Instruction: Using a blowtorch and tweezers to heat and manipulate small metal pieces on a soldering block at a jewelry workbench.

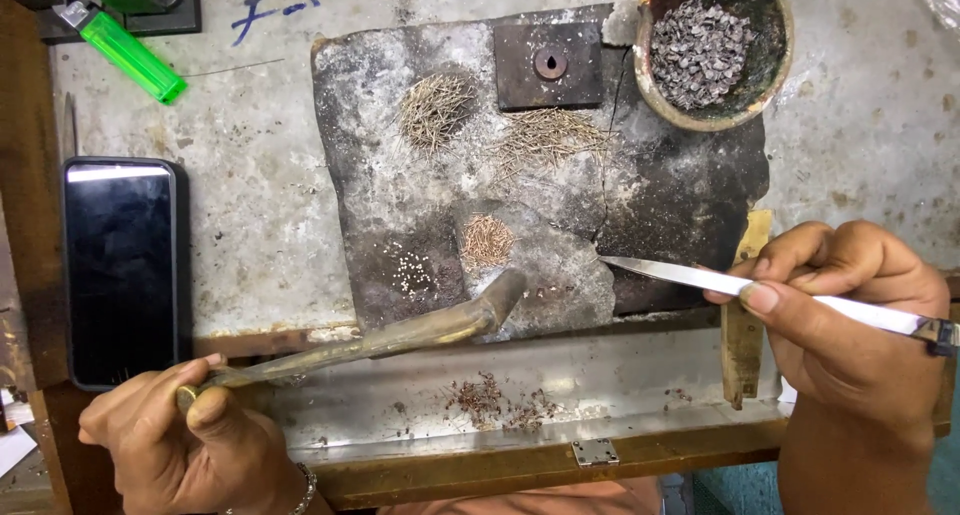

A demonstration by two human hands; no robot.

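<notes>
Head view: left hand [175, 435] clamped on brass torch pipe [400, 337], nozzle over scorched slab [680, 190] nr tiny beads [410, 268]. Right hand [850, 325] pinches steel tweezers [740, 283], tips together, touching slab. Bowl [712, 50] w/ grey bits beyond; phone [120, 270] left.

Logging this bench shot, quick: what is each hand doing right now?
Left hand: closed around the brass torch pipe.
Right hand: closed on the metal tweezers, tips over the dark soldering slab.

Tweezers [770, 293] rear end cut off by right edge; beads [410, 268] too small.
</notes>
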